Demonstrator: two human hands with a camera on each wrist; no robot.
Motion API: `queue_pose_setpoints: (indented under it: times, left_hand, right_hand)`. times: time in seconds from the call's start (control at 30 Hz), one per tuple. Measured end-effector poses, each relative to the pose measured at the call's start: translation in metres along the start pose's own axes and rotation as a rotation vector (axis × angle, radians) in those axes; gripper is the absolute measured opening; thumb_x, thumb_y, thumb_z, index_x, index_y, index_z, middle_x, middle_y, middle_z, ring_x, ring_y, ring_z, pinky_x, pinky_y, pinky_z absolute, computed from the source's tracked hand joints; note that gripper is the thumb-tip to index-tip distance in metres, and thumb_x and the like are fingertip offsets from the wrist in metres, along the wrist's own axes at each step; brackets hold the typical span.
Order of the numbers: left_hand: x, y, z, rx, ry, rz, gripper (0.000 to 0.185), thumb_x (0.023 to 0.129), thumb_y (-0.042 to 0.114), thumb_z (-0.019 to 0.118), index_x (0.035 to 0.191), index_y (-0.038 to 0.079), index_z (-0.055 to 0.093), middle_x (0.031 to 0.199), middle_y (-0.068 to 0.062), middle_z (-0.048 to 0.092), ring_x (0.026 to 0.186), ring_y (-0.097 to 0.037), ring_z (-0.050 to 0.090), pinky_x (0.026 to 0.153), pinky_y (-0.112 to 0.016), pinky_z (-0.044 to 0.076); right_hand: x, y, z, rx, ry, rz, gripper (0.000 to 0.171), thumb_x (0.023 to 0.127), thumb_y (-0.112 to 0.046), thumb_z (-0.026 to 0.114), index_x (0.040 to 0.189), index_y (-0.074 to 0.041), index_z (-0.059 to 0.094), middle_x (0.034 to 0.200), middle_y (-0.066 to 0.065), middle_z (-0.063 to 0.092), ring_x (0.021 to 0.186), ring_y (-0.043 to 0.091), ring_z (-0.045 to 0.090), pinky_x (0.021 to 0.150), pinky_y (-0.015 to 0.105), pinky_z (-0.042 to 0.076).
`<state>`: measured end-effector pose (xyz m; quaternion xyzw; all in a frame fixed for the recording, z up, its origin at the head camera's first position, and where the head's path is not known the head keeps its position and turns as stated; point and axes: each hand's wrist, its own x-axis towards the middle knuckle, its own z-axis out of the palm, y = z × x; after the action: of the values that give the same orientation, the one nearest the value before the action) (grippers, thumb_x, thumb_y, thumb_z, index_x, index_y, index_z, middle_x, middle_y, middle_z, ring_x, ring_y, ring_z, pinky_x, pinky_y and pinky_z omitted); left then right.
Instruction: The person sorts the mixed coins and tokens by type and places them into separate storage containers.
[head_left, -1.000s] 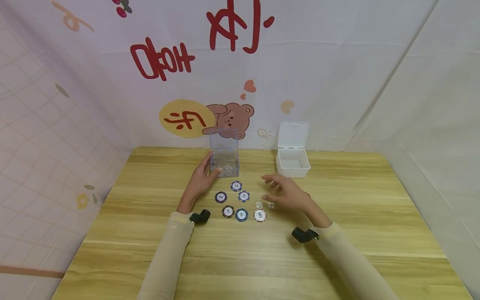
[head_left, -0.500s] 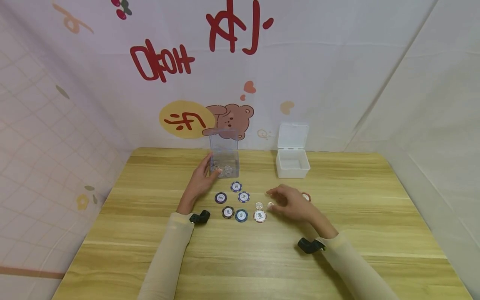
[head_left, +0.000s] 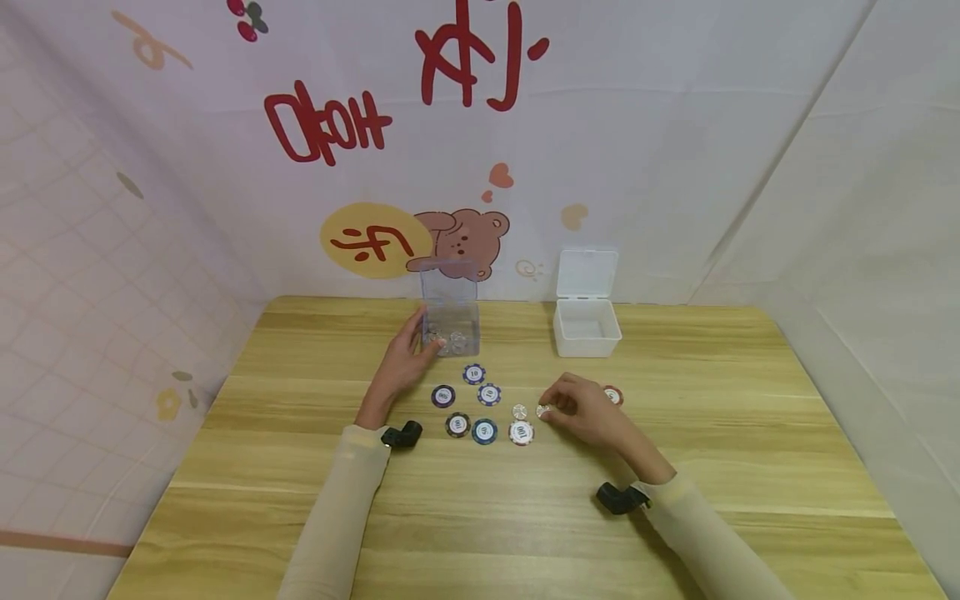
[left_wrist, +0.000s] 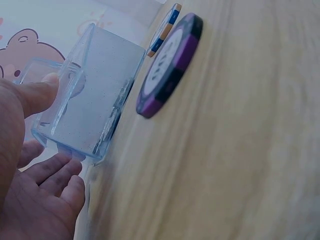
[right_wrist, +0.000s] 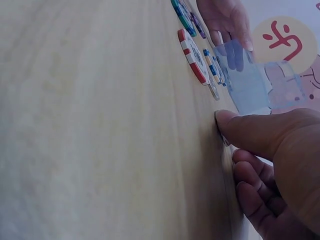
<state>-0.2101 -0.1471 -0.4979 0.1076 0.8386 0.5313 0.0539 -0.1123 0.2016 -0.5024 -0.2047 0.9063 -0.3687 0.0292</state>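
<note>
In the head view my left hand (head_left: pixel 405 364) holds the left side of a clear plastic box (head_left: pixel 463 321), thumb over its rim and fingers along its side. The box's lid stands up, and several silver coins (head_left: pixel 457 341) lie inside. My right hand (head_left: pixel 588 408) pinches a small silver coin (head_left: pixel 543 411) at the table between thumb and fingertips. Beside it lies another silver coin (head_left: pixel 520 412). In the right wrist view the thumb (right_wrist: pixel 250 131) covers most of the pinched coin.
Poker chips lie between the hands, among them a white one (head_left: pixel 521 432), a blue one (head_left: pixel 484 431) and a purple one (head_left: pixel 443 396). A red chip (head_left: pixel 613 395) is partly behind the right hand. A white box (head_left: pixel 587 337) with a raised lid stands back right.
My right hand has moved down and slightly right, and its thumb and fingers have closed on the right-hand silver coin. The red chip now shows more. My left hand stays at the clear box.
</note>
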Motion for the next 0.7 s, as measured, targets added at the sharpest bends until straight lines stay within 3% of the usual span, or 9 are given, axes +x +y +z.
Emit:
queue_pose_setpoints:
  times: [0.7]
  left_hand:
    - [0.0008, -0.0005, 0.0011, -0.034, 0.007, 0.011, 0.079, 0.102, 0.028, 0.065, 0.165, 0.015, 0.019, 0.171, -0.013, 0.022, 0.158, -0.029, 0.024, 0.131, -0.038, 0.021]
  right_hand:
    - [0.0007, -0.0085, 0.0017, -0.059, -0.005, -0.034, 0.011, 0.089, -0.014, 0.080, 0.097, -0.017, 0.073, 0.091, -0.004, 0.062, 0.082, 0.008, 0.056, 0.071, 0.022, 0.051]
